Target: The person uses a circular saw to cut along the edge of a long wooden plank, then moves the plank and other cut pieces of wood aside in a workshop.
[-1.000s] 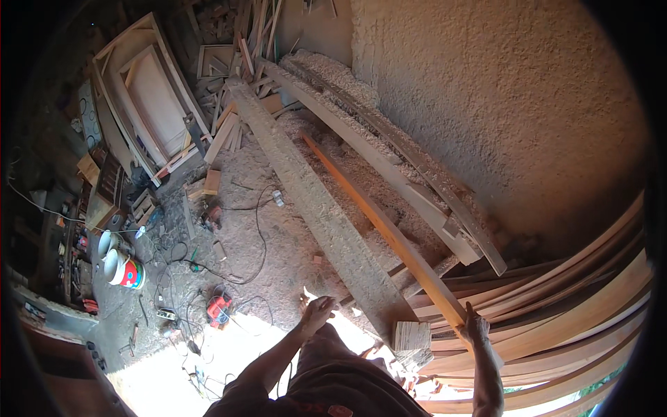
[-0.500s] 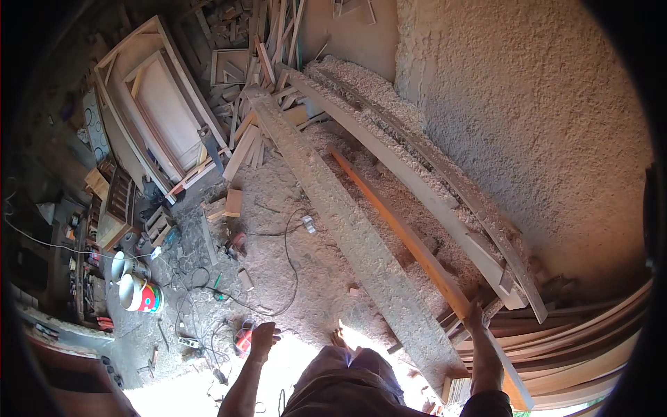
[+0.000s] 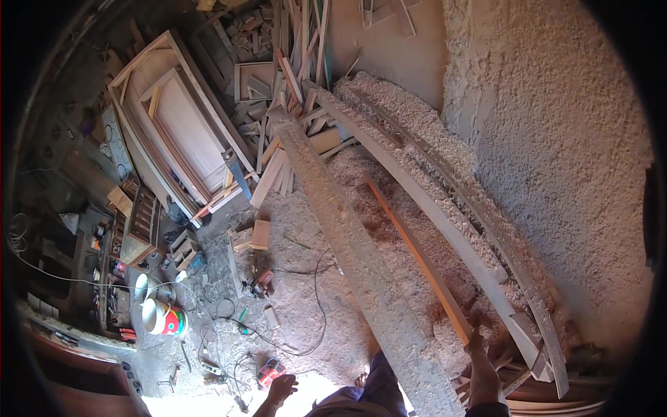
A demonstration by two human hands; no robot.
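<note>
My right hand (image 3: 476, 342) is closed round a long orange-brown wooden board (image 3: 417, 259), near its close end. The board slants away to the far left over wood shavings, between a wide dusty plank (image 3: 347, 226) and a pale long plank (image 3: 424, 201). Past my hand, the board's close end is hidden. My left hand (image 3: 282, 388) is low in the middle, empty, with its fingers loosely bent and slightly apart. Just beyond it on the floor lies a red power tool (image 3: 271, 373).
Shavings (image 3: 399, 97) are heaped against the rough wall (image 3: 556, 139). Wood offcuts (image 3: 274, 160) pile up at the far end. A framed door panel (image 3: 184, 128) leans at the left, a handsaw (image 3: 236, 174) beside it. Cables (image 3: 323, 306) and a white bucket (image 3: 156, 316) are on the floor.
The view has shifted, so the planks and floor things sit lower and farther right. A leg now shows close beside the wide plank. My right hand still grips the board; my left stays empty.
</note>
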